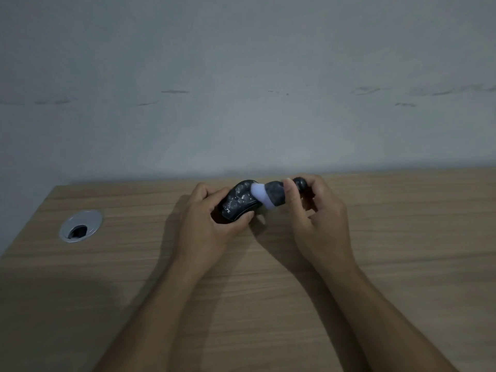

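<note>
Firstly, brush handling: the brush (271,195) looks light, with a stiff, smooth handle that may slip. Its pale tuft is soft and will splay under pressure, so take it by the stubby handle, behind the tuft.
Case handling: the dark case (237,204) looks light, hard and glossy, so likely slippery. It is best held across its sides.
Brush looks: short and squat, with a dark mottled body, a rounded knob at the far end and a whitish-lilac tuft.
Case looks: rounded and black, with pale bubble-like spots and white lettering. It may be a small gadget or a pouch; the dim view leaves this unsure.
Left hand (204,226): its fingers curl round the case, thumb pressed on the near edge.
Right hand (320,210): thumb and fingers pinch the brush handle.
Where: both are held just above the far edge of the wooden desk (402,264), with the tuft touching the case.
Elsewhere: a metal cable hole (80,226) sits well to the left.
</note>
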### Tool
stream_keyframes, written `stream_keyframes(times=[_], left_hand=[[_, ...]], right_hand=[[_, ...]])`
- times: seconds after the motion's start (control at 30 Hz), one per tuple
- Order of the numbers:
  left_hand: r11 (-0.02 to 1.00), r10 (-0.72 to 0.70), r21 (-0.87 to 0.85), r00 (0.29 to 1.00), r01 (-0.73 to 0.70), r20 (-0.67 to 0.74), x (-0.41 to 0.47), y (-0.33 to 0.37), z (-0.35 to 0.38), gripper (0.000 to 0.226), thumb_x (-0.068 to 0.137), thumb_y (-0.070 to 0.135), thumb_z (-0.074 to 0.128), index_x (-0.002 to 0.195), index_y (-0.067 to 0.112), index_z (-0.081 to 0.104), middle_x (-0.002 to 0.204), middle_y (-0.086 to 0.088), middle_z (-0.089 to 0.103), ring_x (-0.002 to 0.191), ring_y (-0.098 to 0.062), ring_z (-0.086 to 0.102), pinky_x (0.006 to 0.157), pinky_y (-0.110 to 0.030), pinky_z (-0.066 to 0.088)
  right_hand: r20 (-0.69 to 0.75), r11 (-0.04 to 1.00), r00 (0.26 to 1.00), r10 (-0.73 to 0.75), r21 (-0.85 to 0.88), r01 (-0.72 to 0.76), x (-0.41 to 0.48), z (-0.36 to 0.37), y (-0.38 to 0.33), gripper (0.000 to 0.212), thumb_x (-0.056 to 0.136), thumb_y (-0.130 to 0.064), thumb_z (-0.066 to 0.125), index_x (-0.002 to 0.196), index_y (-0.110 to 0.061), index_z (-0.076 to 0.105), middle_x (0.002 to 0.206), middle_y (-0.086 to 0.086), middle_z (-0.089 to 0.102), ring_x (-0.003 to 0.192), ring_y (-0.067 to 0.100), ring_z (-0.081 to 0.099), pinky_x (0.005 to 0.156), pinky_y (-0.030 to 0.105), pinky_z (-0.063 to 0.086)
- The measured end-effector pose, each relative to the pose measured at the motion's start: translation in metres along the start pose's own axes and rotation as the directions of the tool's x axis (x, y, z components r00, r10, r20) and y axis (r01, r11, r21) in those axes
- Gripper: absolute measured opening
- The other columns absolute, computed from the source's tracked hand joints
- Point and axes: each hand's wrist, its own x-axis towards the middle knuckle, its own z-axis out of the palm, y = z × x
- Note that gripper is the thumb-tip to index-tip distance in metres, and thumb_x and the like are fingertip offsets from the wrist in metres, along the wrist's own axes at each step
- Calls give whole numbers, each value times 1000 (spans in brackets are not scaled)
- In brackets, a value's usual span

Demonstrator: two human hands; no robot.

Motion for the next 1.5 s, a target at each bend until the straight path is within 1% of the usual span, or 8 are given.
stream_keyframes(times=[0.17, 0.3, 0.6, 0.7, 0.9, 1.03, 1.27, 1.5], left_hand=[[1000, 17, -4, 999, -17, 28, -4, 3, -2, 50, 81, 35, 95, 129, 36, 81, 101, 2, 57, 97, -9, 58, 77, -3, 40], [999, 47, -8, 998, -47, 48, -5, 3, -3, 49, 81, 34, 94, 129, 36, 80, 102, 3, 57, 96, -4, 57, 77, -1, 40], [990, 136, -64, 984, -129, 113, -6, -1, 3, 50, 79, 26, 97, 124, 40, 79, 106, 6, 59, 104, -10, 63, 86, 1, 39], [987, 155, -63, 982, -149, 105, -5, -5, 4, 55, 79, 29, 97, 130, 34, 79, 106, 9, 58, 104, -9, 64, 86, 0, 40], [967, 136, -231, 983, -104, 123, -4, -13, 10, 62, 79, 28, 97, 136, 39, 74, 113, 7, 56, 108, -20, 70, 97, -18, 58], [959, 168, -247, 979, -135, 115, -2, -17, 12, 65, 77, 36, 94, 138, 42, 71, 116, 6, 57, 112, -20, 69, 102, -24, 59], [950, 185, -273, 977, -151, 102, -2, -21, 14, 63, 77, 36, 93, 132, 57, 71, 115, 9, 55, 113, -18, 68, 102, -11, 52], [957, 193, -234, 979, -172, 72, 1, -24, 11, 64, 77, 39, 92, 126, 70, 65, 116, 10, 56, 113, -21, 68, 101, -32, 61]], right_hand=[[-50, 993, 994, 93, -63, -96, 4, -4, 4, 20, 110, -36, 68, 102, -19, 74, 83, -1, 71, 72, 19, 63, 74, 41, 54], [1, 988, 996, 94, 125, -94, 2, -9, -5, 19, 111, -41, 65, 104, -26, 74, 88, 1, 76, 76, 18, 69, 68, 31, 56], [-10, 989, 993, 118, 89, -117, 6, -18, 1, 20, 111, -37, 67, 101, -22, 73, 89, -3, 74, 71, 2, 63, 68, 13, 47], [38, 992, 997, 65, 108, -69, 3, -15, 0, 20, 111, -37, 67, 100, -21, 73, 88, 0, 73, 72, 13, 64, 67, 20, 49], [-59, 988, 988, 143, 67, -139, 8, -22, 6, 20, 110, -37, 68, 98, -22, 72, 78, -5, 69, 68, -1, 58, 66, 12, 44], [5, 985, 999, 45, 164, -45, 1, -19, -1, 21, 110, -37, 67, 101, -19, 73, 87, 4, 73, 73, 18, 65, 66, 23, 50], [-82, 997, 996, 47, 66, -41, 4, -21, 2, 17, 111, -38, 67, 102, -25, 72, 88, -2, 70, 68, 12, 59, 63, 23, 46], [15, 997, 998, -69, -35, 69, -1, -19, -1, 19, 106, -29, 69, 97, -13, 73, 78, -3, 70, 73, 13, 64, 62, 13, 43]])
